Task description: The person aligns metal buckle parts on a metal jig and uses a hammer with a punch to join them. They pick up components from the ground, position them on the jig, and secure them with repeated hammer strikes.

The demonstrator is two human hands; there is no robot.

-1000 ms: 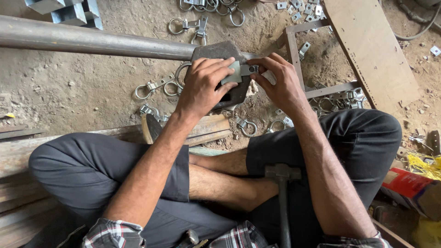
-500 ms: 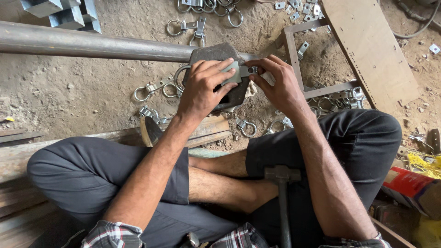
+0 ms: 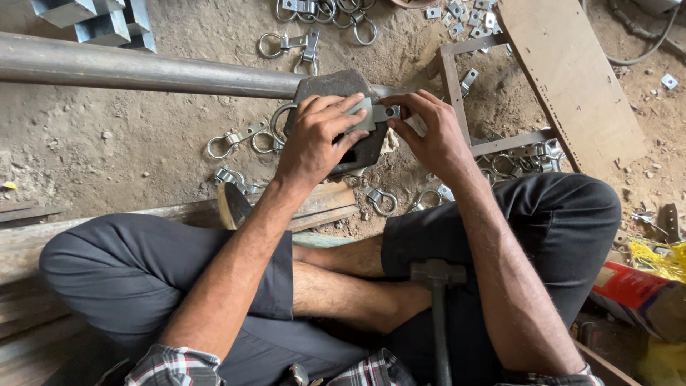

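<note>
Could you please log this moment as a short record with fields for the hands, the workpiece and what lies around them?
left hand: presses a small metal plate onto the dark metal block
right hand: pinches the plate's ring end
block: at the end of a long steel pipe
hammer: rests between the crossed legs
ground: scattered ring clamps, wooden board

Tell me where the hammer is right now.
In the head view the hammer lies low and just right of centre, its head resting on the person's crossed legs by the foot, handle running down toward the frame's bottom edge, untouched by the left hand or right hand.
</note>
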